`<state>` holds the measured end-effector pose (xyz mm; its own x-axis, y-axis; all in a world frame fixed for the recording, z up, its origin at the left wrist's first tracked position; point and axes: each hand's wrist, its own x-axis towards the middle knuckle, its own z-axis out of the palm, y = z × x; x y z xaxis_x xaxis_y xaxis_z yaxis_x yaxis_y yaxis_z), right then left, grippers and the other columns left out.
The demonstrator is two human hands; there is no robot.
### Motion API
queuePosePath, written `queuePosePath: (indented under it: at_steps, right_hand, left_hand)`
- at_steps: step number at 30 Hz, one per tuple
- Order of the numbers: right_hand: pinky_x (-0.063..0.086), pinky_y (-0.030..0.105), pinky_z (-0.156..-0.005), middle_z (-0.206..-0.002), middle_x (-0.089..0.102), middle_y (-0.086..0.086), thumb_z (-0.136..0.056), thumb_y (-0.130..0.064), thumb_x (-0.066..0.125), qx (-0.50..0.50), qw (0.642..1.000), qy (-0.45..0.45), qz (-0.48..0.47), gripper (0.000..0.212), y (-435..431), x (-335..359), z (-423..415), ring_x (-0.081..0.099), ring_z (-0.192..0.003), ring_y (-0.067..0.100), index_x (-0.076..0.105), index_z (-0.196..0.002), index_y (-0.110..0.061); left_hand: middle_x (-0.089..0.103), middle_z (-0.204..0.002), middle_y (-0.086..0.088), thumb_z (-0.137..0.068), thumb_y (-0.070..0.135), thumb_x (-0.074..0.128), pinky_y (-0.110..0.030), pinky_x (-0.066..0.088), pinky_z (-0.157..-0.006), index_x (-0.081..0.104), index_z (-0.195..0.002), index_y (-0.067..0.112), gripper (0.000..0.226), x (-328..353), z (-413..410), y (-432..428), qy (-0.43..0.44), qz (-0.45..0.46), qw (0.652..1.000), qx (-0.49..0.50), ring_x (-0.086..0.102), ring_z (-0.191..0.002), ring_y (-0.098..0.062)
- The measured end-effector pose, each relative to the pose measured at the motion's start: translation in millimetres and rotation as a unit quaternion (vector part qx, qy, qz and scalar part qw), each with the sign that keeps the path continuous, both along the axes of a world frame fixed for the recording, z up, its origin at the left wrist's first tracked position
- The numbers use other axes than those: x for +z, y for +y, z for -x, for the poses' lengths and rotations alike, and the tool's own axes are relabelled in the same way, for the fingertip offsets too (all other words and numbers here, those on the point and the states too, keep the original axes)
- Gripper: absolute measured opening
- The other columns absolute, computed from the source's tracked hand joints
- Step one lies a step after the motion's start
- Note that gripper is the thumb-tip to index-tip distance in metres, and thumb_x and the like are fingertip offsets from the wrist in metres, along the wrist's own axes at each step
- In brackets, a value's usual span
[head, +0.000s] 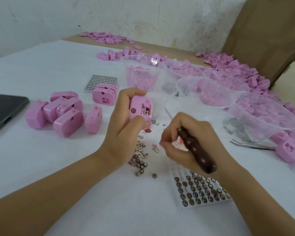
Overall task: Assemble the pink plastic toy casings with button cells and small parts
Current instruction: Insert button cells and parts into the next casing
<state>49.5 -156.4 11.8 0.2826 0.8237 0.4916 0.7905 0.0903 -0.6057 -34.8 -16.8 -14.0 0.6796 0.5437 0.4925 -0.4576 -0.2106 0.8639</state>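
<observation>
black phone (5, 111): being cut off by the left edge; pink casing (140, 108): sides being covered by the left hand (124, 132); dark tool handle (203, 159): working end being hidden within the right hand (197, 132); button-cell tray (203, 207): far corner being overlapped by the right forearm; small metal parts (140, 149): being shown too small to identify; clear bowls (266, 114): contents being blurred through plastic.

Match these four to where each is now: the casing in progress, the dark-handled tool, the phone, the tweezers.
Things:
1. casing in progress
2. dark-handled tool
3. phone
4. tweezers

Places:
A. on the table, beside the clear bowl on the right
B. in the left hand
C. at the table's left edge
D. in the right hand

Pairs: 1-B, 2-D, 3-C, 4-A
</observation>
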Motion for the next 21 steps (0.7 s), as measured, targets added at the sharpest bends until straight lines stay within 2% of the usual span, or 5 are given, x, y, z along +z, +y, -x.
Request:
queuePosePath:
  at_steps: [3, 7, 11, 18, 21]
  right_hand:
    - [0.054, 0.029, -0.070, -0.085, 0.069, -0.009, -0.076, -0.013, 0.075, 0.062, 0.988, 0.014, 0.139, 0.043, -3.2, -5.0, -3.3, 0.065, -0.076, 0.005, 0.039, -0.078, -0.036]
    - [0.052, 0.021, -0.072, -0.093, 0.070, -0.009, -0.076, -0.015, 0.078, 0.120, 0.975, 0.014, 0.189, 0.045, -1.3, -8.8, -1.9, 0.065, -0.082, 0.003, 0.037, -0.078, -0.034]
    - [0.047, 0.009, -0.072, -0.089, 0.071, -0.008, -0.077, -0.008, 0.074, 0.125, 0.976, 0.023, 0.177, 0.044, 0.0, -9.9, 0.6, 0.067, -0.079, 0.002, 0.038, -0.074, -0.032]
    - [0.054, 0.032, -0.069, -0.086, 0.066, -0.013, -0.078, -0.011, 0.072, 0.064, 0.984, -0.009, 0.164, 0.050, -0.8, -10.2, -2.3, 0.064, -0.073, 0.007, 0.038, -0.077, -0.047]
    - [0.055, 0.026, -0.068, -0.082, 0.068, -0.007, -0.075, -0.005, 0.072, 0.037, 0.992, 0.077, 0.092, 0.044, -0.5, -5.1, -4.0, 0.066, -0.071, 0.009, 0.042, -0.074, -0.038]
  left_hand:
    - [0.055, -0.080, 0.027, -0.064, -0.003, 0.042, -0.045, 0.048, -0.054, 0.048, -0.100, 0.030, 0.050, -0.3, -1.3, 4.3, -0.033, 0.008, 0.999, 0.028, 0.051, -0.078, -0.031]
    - [0.055, -0.083, 0.021, -0.064, -0.004, 0.041, -0.047, 0.045, -0.054, 0.048, -0.100, 0.031, 0.050, 0.3, -1.3, 5.2, -0.049, 0.025, 0.998, 0.034, 0.050, -0.080, -0.028]
    - [0.053, -0.089, 0.012, -0.065, -0.004, 0.041, -0.040, 0.046, -0.055, 0.047, -0.100, 0.029, 0.049, 1.1, -0.8, 4.1, -0.056, 0.031, 0.998, 0.020, 0.049, -0.083, -0.031]
    - [0.050, -0.097, 0.003, -0.061, -0.004, 0.040, -0.036, 0.048, -0.056, 0.047, -0.101, 0.027, 0.052, 1.1, 0.6, 3.7, -0.064, 0.038, 0.997, -0.005, 0.050, -0.086, -0.033]
    - [0.054, -0.095, 0.009, -0.061, -0.007, 0.040, -0.026, 0.050, -0.054, 0.047, -0.102, 0.027, 0.053, -0.2, 0.4, 3.2, -0.070, 0.043, 0.996, -0.024, 0.055, -0.083, -0.022]
